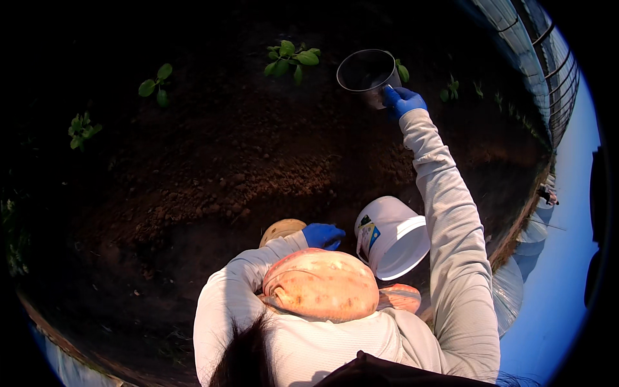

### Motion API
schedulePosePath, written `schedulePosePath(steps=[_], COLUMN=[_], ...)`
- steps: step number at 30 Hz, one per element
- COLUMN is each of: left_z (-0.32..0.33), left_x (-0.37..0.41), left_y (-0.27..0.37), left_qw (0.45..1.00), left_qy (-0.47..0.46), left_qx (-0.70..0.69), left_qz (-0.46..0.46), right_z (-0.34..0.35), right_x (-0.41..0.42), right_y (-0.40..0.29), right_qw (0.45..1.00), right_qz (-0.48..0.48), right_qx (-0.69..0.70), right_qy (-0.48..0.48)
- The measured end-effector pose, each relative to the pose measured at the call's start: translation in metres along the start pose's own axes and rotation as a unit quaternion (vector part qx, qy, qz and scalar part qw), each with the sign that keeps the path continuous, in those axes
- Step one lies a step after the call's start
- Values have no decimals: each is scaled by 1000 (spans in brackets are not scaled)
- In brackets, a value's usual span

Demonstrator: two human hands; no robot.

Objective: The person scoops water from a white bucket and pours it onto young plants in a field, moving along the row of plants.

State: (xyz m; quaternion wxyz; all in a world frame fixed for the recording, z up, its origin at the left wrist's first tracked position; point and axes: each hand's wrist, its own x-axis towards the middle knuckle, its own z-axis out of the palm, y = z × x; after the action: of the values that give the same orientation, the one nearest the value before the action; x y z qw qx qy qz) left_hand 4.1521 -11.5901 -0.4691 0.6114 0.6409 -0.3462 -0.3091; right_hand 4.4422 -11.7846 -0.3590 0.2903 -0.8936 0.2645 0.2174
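My right hand, in a blue glove, holds a clear round container by its near side, out over dark soil. Behind the container, leaves of a green plant show in part. My left hand, also gloved in blue, is low in front of my body with its fingers curled; whether it holds anything cannot be seen. Beside the left forearm lies a tan round object, partly covered by the sleeve. Right of that hand a white plastic bucket lies tipped, its mouth towards me.
Leafy young plants grow in a row across the soil, others to the left and smaller ones to the right. A ridge of clods crosses the middle. Plastic-covered hooped structures stand at the right; a distant person appears there.
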Motion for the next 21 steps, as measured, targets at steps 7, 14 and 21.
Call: schedulePosePath(steps=[7,14,21], left_z=[-3,-4,-3], left_x=[1,1,1], left_y=[-4,-5,-3], left_qw=[999,997,998], left_qy=[29,57,41], left_qx=[-20,-25,-23], left_qz=[22,42,41], right_z=[6,21,14], right_x=[18,-1,2], right_y=[-46,-80,-51], right_qw=[993,967,995], right_qz=[-24,-79,-61], right_qx=[-117,-242,-79], right_qy=[18,11,-4])
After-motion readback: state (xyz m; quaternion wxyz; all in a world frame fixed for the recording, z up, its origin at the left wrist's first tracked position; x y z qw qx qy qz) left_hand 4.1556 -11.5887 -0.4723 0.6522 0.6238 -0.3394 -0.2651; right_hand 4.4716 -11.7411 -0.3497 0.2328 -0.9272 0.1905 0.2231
